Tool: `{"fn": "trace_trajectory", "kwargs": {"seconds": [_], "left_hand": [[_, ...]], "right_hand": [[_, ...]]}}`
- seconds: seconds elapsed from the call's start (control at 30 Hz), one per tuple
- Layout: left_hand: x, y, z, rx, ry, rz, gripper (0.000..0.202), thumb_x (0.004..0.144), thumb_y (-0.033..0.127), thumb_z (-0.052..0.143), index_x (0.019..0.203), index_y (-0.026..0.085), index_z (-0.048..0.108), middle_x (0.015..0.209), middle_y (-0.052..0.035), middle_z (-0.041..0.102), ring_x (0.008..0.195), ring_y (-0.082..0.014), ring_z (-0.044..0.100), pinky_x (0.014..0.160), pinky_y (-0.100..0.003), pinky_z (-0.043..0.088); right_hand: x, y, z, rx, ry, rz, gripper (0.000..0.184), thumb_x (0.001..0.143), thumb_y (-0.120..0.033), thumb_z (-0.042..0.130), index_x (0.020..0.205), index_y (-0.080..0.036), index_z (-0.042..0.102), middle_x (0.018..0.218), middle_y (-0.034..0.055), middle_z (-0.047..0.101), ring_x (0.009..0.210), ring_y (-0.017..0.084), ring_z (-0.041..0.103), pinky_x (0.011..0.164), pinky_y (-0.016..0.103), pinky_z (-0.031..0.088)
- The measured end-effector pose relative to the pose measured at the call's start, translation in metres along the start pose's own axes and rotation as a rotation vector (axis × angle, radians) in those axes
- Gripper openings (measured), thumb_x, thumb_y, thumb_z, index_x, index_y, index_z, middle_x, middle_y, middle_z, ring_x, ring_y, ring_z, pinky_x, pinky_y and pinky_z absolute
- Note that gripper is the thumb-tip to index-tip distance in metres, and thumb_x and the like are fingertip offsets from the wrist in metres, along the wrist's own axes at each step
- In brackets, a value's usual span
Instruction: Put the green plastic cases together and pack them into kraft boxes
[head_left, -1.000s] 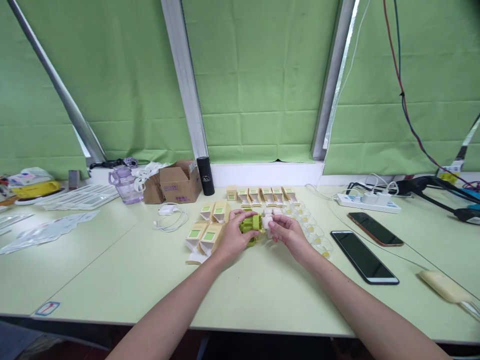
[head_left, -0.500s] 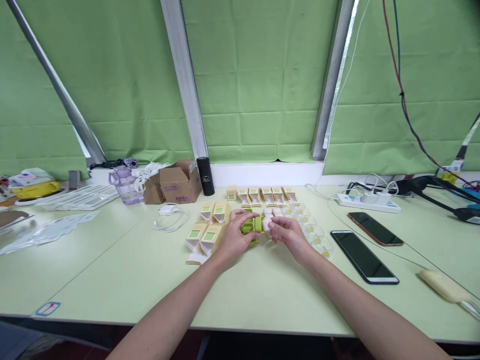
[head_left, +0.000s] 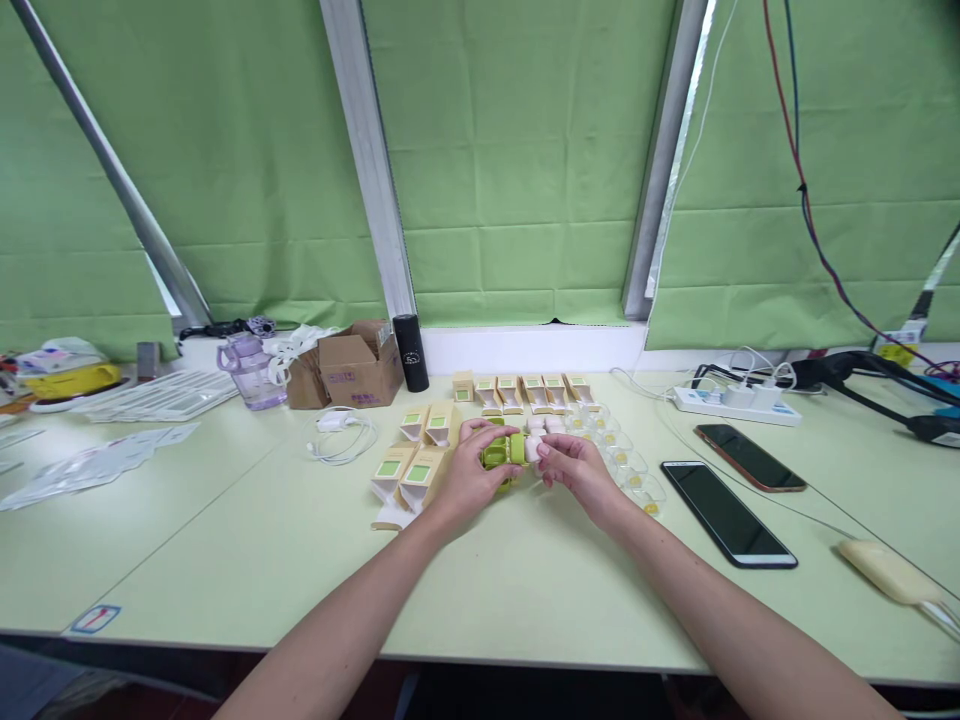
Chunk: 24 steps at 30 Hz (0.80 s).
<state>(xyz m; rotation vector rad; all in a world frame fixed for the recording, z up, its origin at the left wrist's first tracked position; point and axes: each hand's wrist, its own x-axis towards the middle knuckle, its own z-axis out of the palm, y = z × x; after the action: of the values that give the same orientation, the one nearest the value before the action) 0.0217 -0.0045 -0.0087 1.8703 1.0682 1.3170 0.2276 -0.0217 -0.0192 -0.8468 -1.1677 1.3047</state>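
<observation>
My left hand (head_left: pixel 474 468) is closed around a small green block-like piece (head_left: pixel 517 448), gripped between thumb and fingers. More green pieces (head_left: pixel 493 454) lie beneath and beside those fingers, partly hidden. Between the thumb and fingertips of my right hand (head_left: pixel 576 472) is a small whitish-pink piece (head_left: pixel 532 449), meeting the right side of the green one. I cannot tell whether the two are joined. Just behind it sit other whitish-pink pieces (head_left: pixel 553 425). Clear plastic cups (head_left: pixel 636 464), some with yellow inside, stand in rows right of my right hand.
Opened small cartons (head_left: pixel 422 474) stand left of my left hand, and a row of similar cartons (head_left: pixel 531 390) stands behind. Two phones (head_left: pixel 727 512) and a power strip (head_left: pixel 739 405) are at right. A cardboard box (head_left: pixel 360 368), black bottle (head_left: pixel 410 353) and charger cable (head_left: pixel 341 433) lie at back left.
Both hands and the pieces in them stay almost still. At the far left edge, a brown, blurred shape over the table has gone from view.
</observation>
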Motion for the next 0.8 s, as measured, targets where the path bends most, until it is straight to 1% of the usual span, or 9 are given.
{"fn": "trace_trajectory", "kwargs": {"seconds": [0.1, 0.2, 0.23, 0.3, 0.37, 0.43, 0.53, 0.7, 0.8], "left_hand": [[0.003, -0.003, -0.003, 0.006, 0.036, 0.011, 0.051, 0.072, 0.015, 0.092, 0.118, 0.035, 0.084, 0.129, -0.0076, 0.058, 0.132, -0.0308, 0.058, 0.120, -0.048, 0.047], [0.006, -0.008, -0.006, 0.002, 0.098, 0.035, 0.050, 0.075, 0.018, 0.090, 0.122, 0.034, 0.082, 0.129, -0.0072, 0.059, 0.127, -0.0289, 0.061, 0.118, -0.047, 0.047], [0.007, -0.009, -0.007, 0.004, 0.114, 0.037, 0.050, 0.076, 0.019, 0.089, 0.123, 0.033, 0.081, 0.128, -0.0070, 0.059, 0.123, -0.0277, 0.062, 0.117, -0.046, 0.049], [0.008, -0.011, -0.008, 0.010, 0.134, 0.036, 0.050, 0.077, 0.020, 0.088, 0.125, 0.031, 0.080, 0.127, -0.0069, 0.059, 0.117, -0.0258, 0.064, 0.112, -0.043, 0.051], [0.008, -0.013, -0.009, 0.022, 0.138, 0.045, 0.050, 0.079, 0.022, 0.087, 0.127, 0.031, 0.079, 0.126, -0.0068, 0.060, 0.113, -0.0246, 0.064, 0.109, -0.041, 0.052], [0.008, -0.014, -0.009, 0.037, 0.144, 0.062, 0.050, 0.080, 0.022, 0.086, 0.128, 0.031, 0.078, 0.126, -0.0065, 0.060, 0.113, -0.0241, 0.063, 0.108, -0.040, 0.052], [0.008, -0.016, -0.009, 0.056, 0.149, 0.090, 0.050, 0.081, 0.021, 0.086, 0.129, 0.031, 0.078, 0.126, -0.0064, 0.060, 0.115, -0.0240, 0.063, 0.109, -0.040, 0.051], [0.008, -0.019, -0.008, 0.063, 0.155, 0.111, 0.050, 0.082, 0.021, 0.085, 0.130, 0.031, 0.077, 0.127, -0.0067, 0.061, 0.116, -0.0239, 0.064, 0.108, -0.040, 0.052], [0.008, -0.020, -0.008, 0.059, 0.160, 0.123, 0.049, 0.083, 0.022, 0.085, 0.131, 0.031, 0.077, 0.127, -0.0072, 0.063, 0.115, -0.0245, 0.064, 0.106, -0.040, 0.053]], "right_hand": [[0.004, -0.002, -0.007, -0.062, 0.060, -0.023, 0.047, 0.068, -0.060, 0.092, 0.090, -0.019, 0.081, 0.069, 0.0030, 0.067, 0.061, 0.018, 0.055, 0.058, 0.033, 0.041], [0.004, -0.009, -0.015, -0.395, 0.141, -0.161, 0.028, 0.073, -0.045, 0.085, 0.088, -0.022, 0.078, 0.079, 0.0047, 0.072, 0.067, 0.020, 0.056, 0.064, 0.034, 0.040], [0.002, -0.012, -0.017, -0.604, 0.118, -0.219, 0.019, 0.075, -0.035, 0.082, 0.089, -0.023, 0.078, 0.087, 0.0053, 0.075, 0.072, 0.021, 0.058, 0.068, 0.035, 0.041], [-0.004, -0.016, -0.016, -1.014, 0.030, -0.280, 0.018, 0.075, -0.020, 0.079, 0.092, -0.025, 0.078, 0.095, 0.0064, 0.077, 0.084, 0.025, 0.061, 0.073, 0.036, 0.039], [-0.011, -0.019, -0.012, -1.270, -0.087, -0.309, 0.023, 0.075, -0.011, 0.076, 0.094, -0.024, 0.077, 0.091, 0.0075, 0.077, 0.090, 0.027, 0.062, 0.076, 0.037, 0.037], [-0.016, -0.019, -0.007, -1.415, -0.180, -0.336, 0.025, 0.074, -0.008, 0.075, 0.095, -0.023, 0.075, 0.091, 0.0089, 0.077, 0.095, 0.029, 0.061, 0.079, 0.038, 0.037], [-0.020, -0.018, 0.000, -1.502, -0.231, -0.350, 0.026, 0.076, -0.010, 0.075, 0.099, -0.021, 0.074, 0.102, 0.0106, 0.077, 0.103, 0.031, 0.060, 0.085, 0.040, 0.038], [-0.025, -0.022, 0.005, -1.476, -0.269, -0.403, 0.039, 0.080, -0.015, 0.078, 0.119, -0.019, 0.071, 0.118, 0.0094, 0.074, 0.114, 0.031, 0.057, 0.093, 0.042, 0.041], [-0.027, -0.018, 0.010, -1.463, -0.342, -0.459, 0.028, 0.089, -0.025, 0.078, 0.116, -0.021, 0.073, 0.125, 0.0080, 0.075, 0.120, 0.031, 0.056, 0.100, 0.045, 0.041]]}}
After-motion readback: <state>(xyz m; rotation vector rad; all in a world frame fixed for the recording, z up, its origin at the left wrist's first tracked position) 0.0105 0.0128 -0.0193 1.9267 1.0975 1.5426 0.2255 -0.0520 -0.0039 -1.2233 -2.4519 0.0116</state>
